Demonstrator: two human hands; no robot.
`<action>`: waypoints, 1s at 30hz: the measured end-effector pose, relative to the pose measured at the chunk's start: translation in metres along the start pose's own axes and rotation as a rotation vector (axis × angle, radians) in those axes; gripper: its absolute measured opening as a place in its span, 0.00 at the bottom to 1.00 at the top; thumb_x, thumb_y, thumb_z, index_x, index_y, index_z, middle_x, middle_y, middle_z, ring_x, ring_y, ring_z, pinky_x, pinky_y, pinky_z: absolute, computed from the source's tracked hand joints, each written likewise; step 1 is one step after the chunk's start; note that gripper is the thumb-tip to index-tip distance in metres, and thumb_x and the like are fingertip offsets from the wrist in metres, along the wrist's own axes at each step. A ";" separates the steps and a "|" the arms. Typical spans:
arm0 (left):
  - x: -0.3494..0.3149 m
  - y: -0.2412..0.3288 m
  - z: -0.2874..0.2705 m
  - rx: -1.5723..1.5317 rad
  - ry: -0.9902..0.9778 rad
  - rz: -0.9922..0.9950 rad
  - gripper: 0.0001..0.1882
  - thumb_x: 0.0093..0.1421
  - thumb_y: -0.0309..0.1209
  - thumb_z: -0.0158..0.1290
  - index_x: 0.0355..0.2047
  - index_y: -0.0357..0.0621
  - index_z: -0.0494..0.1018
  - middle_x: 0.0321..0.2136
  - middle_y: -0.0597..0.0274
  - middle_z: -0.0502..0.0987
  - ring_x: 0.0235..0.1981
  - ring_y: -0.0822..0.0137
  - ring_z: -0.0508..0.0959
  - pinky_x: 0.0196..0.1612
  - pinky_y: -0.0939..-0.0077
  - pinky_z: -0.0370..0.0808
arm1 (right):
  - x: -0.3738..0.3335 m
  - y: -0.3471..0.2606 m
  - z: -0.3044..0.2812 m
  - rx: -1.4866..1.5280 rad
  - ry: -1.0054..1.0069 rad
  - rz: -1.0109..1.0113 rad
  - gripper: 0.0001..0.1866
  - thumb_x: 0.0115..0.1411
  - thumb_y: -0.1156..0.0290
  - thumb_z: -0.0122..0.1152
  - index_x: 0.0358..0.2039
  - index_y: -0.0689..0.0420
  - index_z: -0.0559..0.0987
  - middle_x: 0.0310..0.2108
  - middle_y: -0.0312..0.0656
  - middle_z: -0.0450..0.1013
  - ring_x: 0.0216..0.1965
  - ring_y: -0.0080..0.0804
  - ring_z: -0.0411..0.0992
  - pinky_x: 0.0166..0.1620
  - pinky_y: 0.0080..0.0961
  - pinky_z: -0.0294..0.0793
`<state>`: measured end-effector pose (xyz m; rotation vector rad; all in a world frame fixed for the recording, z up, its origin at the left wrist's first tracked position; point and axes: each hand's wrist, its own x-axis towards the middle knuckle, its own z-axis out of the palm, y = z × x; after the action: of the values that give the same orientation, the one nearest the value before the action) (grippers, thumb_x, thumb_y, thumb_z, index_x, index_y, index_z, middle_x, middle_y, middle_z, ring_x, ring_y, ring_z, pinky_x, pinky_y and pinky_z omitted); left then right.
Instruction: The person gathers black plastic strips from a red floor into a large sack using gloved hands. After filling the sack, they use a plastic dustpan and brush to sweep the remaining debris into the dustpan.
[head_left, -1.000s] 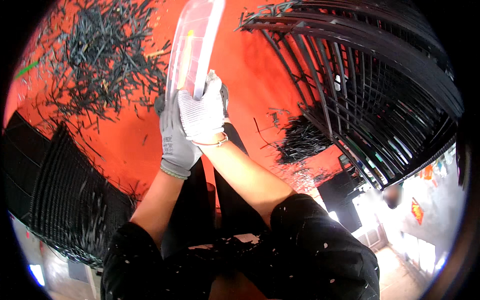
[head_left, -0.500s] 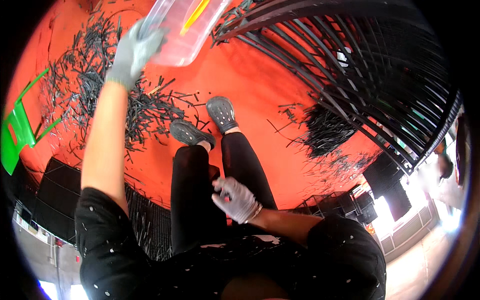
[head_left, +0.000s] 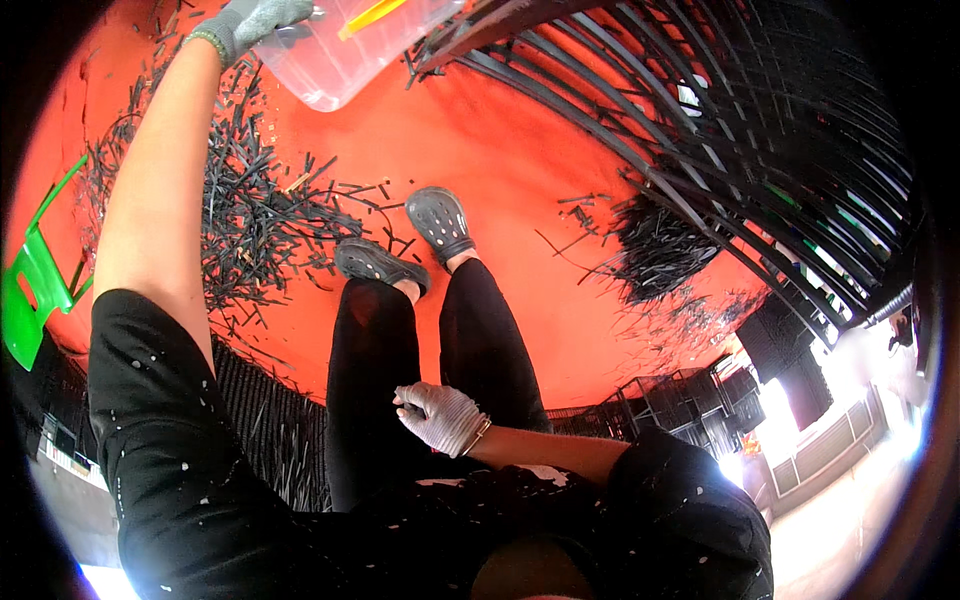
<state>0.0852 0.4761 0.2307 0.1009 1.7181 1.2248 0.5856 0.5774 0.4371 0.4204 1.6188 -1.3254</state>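
At the top of the view, my left hand, in a grey glove, stretches far forward and grips the edge of a clear plastic tub. A yellow strip shows in or on the tub, whose far part is cut off by the frame. My right hand wears a pale glove with bare fingertips. It rests low over my lap with the fingers curled closed; whatever they may hold is hidden.
Black strip scraps litter the red floor at left. A rack of long black strips curves across the upper right, near a dark strip pile. At far left is a green plastic chair. My shoes stand mid-floor.
My left hand has reached farther up and left, carrying the tub toward the top edge. My right hand has shifted slightly left and down, still curled.
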 end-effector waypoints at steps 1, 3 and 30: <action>0.001 0.006 0.006 -0.030 0.006 -0.003 0.12 0.59 0.30 0.58 0.43 0.42 0.73 0.28 0.65 0.78 0.27 0.71 0.79 0.29 0.70 0.79 | 0.002 0.000 0.002 -0.010 0.003 0.004 0.11 0.60 0.65 0.62 0.41 0.55 0.77 0.30 0.41 0.77 0.31 0.39 0.78 0.34 0.36 0.78; 0.009 0.001 0.004 -0.002 -0.017 0.031 0.11 0.58 0.30 0.59 0.41 0.42 0.74 0.28 0.66 0.78 0.28 0.70 0.80 0.31 0.70 0.79 | 0.001 -0.008 -0.006 0.006 -0.037 0.005 0.11 0.60 0.65 0.62 0.41 0.55 0.78 0.31 0.42 0.78 0.31 0.40 0.78 0.35 0.36 0.78; -0.020 -0.249 0.015 -0.398 0.387 -0.096 0.22 0.60 0.29 0.59 0.53 0.35 0.70 0.46 0.57 0.78 0.42 0.67 0.80 0.46 0.75 0.78 | 0.001 0.003 -0.011 -0.082 -0.162 0.045 0.13 0.61 0.67 0.62 0.44 0.56 0.75 0.35 0.42 0.78 0.35 0.41 0.78 0.38 0.33 0.78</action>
<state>0.2156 0.3541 0.0552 -0.4789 1.7368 1.5619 0.5824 0.5883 0.4338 0.2908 1.5142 -1.2233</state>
